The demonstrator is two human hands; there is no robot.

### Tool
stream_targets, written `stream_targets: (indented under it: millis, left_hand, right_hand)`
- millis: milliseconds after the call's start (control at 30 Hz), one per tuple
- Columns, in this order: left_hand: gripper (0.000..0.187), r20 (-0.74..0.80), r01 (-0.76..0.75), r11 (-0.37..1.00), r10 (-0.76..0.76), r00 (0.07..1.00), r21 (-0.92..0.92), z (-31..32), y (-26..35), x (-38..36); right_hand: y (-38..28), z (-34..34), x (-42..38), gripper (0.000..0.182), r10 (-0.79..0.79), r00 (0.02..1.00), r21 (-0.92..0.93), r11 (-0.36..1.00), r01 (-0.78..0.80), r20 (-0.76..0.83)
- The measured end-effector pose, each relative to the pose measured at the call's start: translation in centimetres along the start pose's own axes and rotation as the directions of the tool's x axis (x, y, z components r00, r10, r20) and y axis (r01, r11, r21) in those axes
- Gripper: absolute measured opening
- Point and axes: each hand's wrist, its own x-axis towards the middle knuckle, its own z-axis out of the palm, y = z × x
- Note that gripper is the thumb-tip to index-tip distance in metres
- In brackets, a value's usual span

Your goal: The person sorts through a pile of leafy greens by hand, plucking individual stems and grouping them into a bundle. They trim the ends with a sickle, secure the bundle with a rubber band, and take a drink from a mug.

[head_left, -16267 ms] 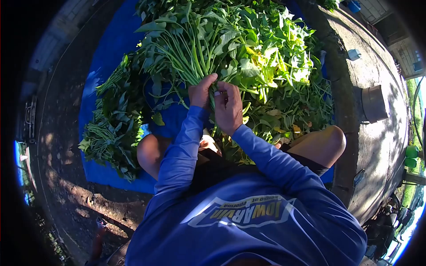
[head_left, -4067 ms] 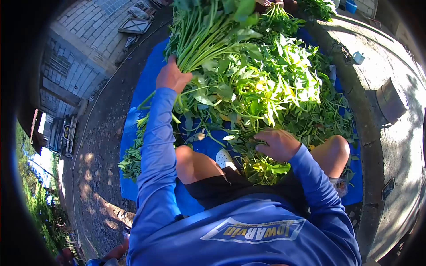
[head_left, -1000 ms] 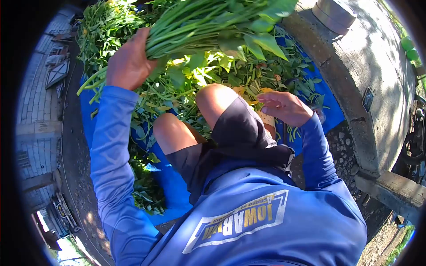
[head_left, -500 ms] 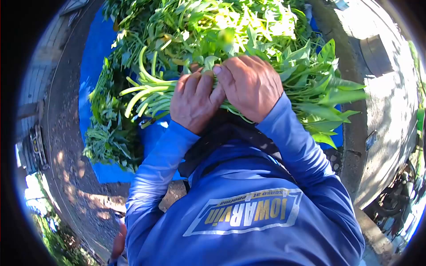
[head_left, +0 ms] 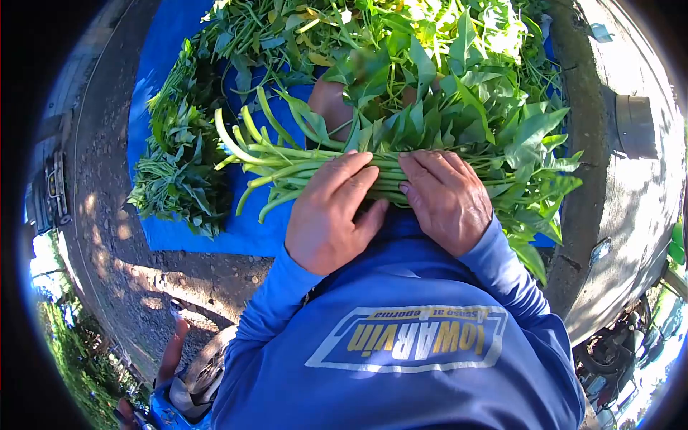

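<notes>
A bunch of leafy green stems, which look like water spinach (head_left: 308,166), lies crosswise in front of my body, pale cut ends to the left and leaves to the right. My left hand (head_left: 331,211) is closed over the stems from above, its thumb on the near side. Beside it, a short gap to the right, my right hand (head_left: 448,197) is closed on the same bunch, where the leaves begin. Its fingers lie over the top and its thumb is at the near edge. The undersides of both hands are hidden.
A large heap of loose greens (head_left: 287,36) covers the far part of a blue tarp (head_left: 193,242). Tied-looking leafy bunches (head_left: 179,186) lie at its left. Concrete paving (head_left: 616,208) runs along the right, with a rounded grey block (head_left: 636,127). Part of another person (head_left: 172,351) shows at lower left.
My hands have come nearer my body and moved apart along the bunch; before, they met at its middle with fingers together. The bunch has come nearer, and a bare knee now shows behind it.
</notes>
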Motion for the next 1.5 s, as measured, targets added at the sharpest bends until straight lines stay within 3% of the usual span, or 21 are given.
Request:
stream_targets:
  millis: [67, 133, 200, 367, 467, 567, 667, 733, 767, 867, 900, 1000, 1033, 1067, 1133, 1233, 1333, 1367, 1500]
  left_hand:
    - [0.028, -0.218, 0.124, 0.982, -0.153, 0.964, -0.142, -1.0, -0.1, -0.5]
    - [0.013, -0.303, 0.232, 0.970, -0.200, 0.932, 0.074, -3.2, -0.4, -0.1]
    - [0.017, -0.242, 0.274, 0.926, -0.212, 0.947, 0.260, -4.2, -1.8, -0.6]
    - [0.031, 0.025, 0.329, 0.865, -0.365, 0.931, 0.378, -3.8, -0.3, -0.3]
    - [0.035, -0.036, 0.223, 0.942, -0.221, 0.975, 0.251, -1.1, -1.2, 0.1]
    - [0.035, 0.010, 0.240, 0.956, -0.245, 0.969, 0.172, 0.2, -1.9, 0.1]
    - [0.038, -0.091, 0.270, 0.957, -0.261, 0.961, 0.105, 1.7, -2.5, 0.0]
    - [0.038, -0.005, 0.089, 0.990, -0.089, 0.996, 0.105, 1.9, -2.8, -0.7]
    - [0.038, 0.040, -0.007, 0.995, 0.003, 0.999, 0.098, 2.1, -2.9, -0.9]
    - [0.037, -0.025, -0.123, 0.984, 0.127, 0.992, 0.129, 2.9, -3.4, -1.1]
    - [0.027, 0.046, -0.117, 0.981, 0.111, 0.993, 0.155, 1.8, -3.1, -1.3]
    - [0.018, -0.181, 0.030, 0.989, -0.056, 0.982, -0.146, 0.7, -2.3, -2.2]
    - [0.018, -0.327, 0.134, 0.963, -0.207, 0.922, -0.232, -0.5, -1.1, -2.2]
    - [0.018, -0.376, 0.306, 0.933, -0.357, 0.855, -0.188, -1.4, -0.3, -2.1]
    - [0.018, -0.336, 0.444, 0.873, -0.364, 0.869, 0.202, -2.3, -0.8, -2.0]
    - [0.018, -0.069, 0.396, 0.827, -0.403, 0.913, 0.399, -1.2, -2.1, -0.7]
    - [0.017, -0.141, 0.115, 0.953, -0.077, 0.987, 0.282, 0.4, -3.8, -0.2]
    - [0.023, -0.095, 0.057, 0.978, -0.038, 0.995, 0.198, 0.5, -4.2, -0.3]
    - [0.037, 0.050, -0.022, 0.984, 0.013, 0.999, 0.179, 0.4, -2.9, -0.5]
  right_hand:
    - [-0.4, -0.1, -0.6, 0.041, 0.007, 1.000, 0.030, 1.000, -0.008, 0.017]
    - [-0.8, -0.4, -1.2, 0.040, 0.004, 0.999, 0.054, 0.999, -0.007, 0.045]
    - [-1.2, -0.6, -1.9, 0.040, -0.004, 0.996, 0.084, 0.996, -0.004, 0.092]
    - [-1.9, -0.9, -2.5, 0.041, -0.021, 0.989, 0.104, 0.995, 0.006, 0.144]
    - [-2.0, -1.3, -2.7, 0.042, -0.037, 0.986, 0.119, 0.993, 0.018, 0.164]
    - [-2.0, -1.5, -3.0, 0.041, -0.041, 0.984, 0.123, 0.992, 0.020, 0.173]
    - [-2.4, -1.9, -2.4, 0.042, -0.063, 0.983, 0.154, 0.987, 0.036, 0.172]
    - [-3.8, -1.8, -0.5, 0.045, -0.081, 0.987, 0.199, 0.979, 0.052, 0.136]
    - [-3.8, -1.1, 0.7, 0.050, -0.229, 0.973, 0.270, 0.939, 0.212, 0.035]
    - [-3.6, 1.0, 2.0, 0.052, -0.274, 0.958, -0.021, 0.961, 0.277, 0.090]
    - [-3.0, 0.9, 2.0, 0.047, -0.269, 0.957, -0.099, 0.955, 0.280, 0.111]
    - [-1.5, 0.1, 2.0, 0.037, -0.230, 0.940, -0.263, 0.918, 0.296, 0.252]
    - [-1.1, 0.4, 1.8, 0.028, -0.260, 0.950, -0.195, 0.936, 0.292, 0.171]
    - [-1.3, 0.4, 1.6, 0.026, -0.246, 0.952, -0.176, 0.944, 0.278, 0.181]
    - [-1.7, 0.0, 1.5, 0.024, -0.222, 0.955, -0.144, 0.957, 0.252, 0.194]
    - [-1.6, 0.6, 1.6, 0.021, -0.248, 0.958, -0.127, 0.956, 0.266, 0.147]
    - [-1.7, 0.3, 1.4, 0.027, -0.195, 0.969, -0.133, 0.967, 0.215, 0.153]
    - [-1.7, 0.1, 1.4, 0.031, -0.167, 0.970, -0.107, 0.976, 0.188, 0.179]
    - [-1.3, 0.1, 3.1, 0.046, -0.098, 0.925, -0.090, 0.986, 0.140, 0.366]
